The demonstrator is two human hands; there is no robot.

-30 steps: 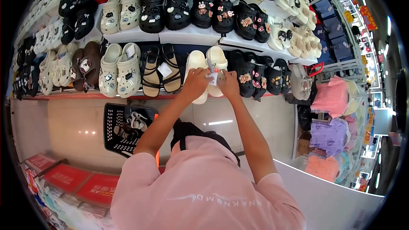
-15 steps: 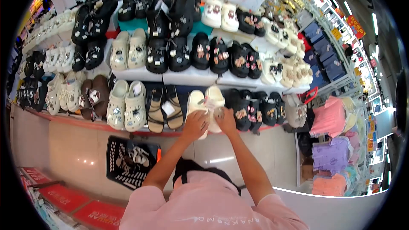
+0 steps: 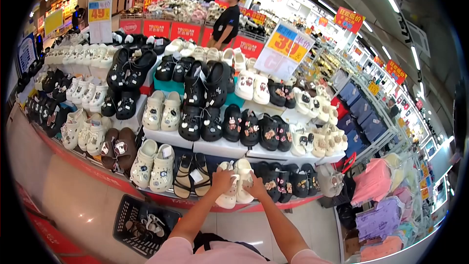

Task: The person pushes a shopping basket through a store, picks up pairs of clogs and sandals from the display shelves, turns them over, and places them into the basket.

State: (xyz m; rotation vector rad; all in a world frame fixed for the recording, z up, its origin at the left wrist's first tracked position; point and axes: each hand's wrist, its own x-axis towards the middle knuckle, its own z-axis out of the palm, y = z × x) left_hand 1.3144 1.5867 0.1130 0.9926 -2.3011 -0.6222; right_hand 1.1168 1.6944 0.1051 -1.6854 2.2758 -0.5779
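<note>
View now tilted up, signs in sight; hands stay on white clogs [image 3: 244,167]. Left hand [image 3: 223,180], right hand [image 3: 255,187] curl round outer sides; fingertip pinch unclear. Pair at shelf front, between sandals [image 3: 182,178] and black clogs [image 3: 284,186], seemingly being steadied.

Shop; price signs [image 3: 286,46], tiered clog display [image 3: 220,142], clothes racks [image 3: 373,190].

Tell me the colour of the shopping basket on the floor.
The shopping basket is black; it shows best in the head view.
</note>
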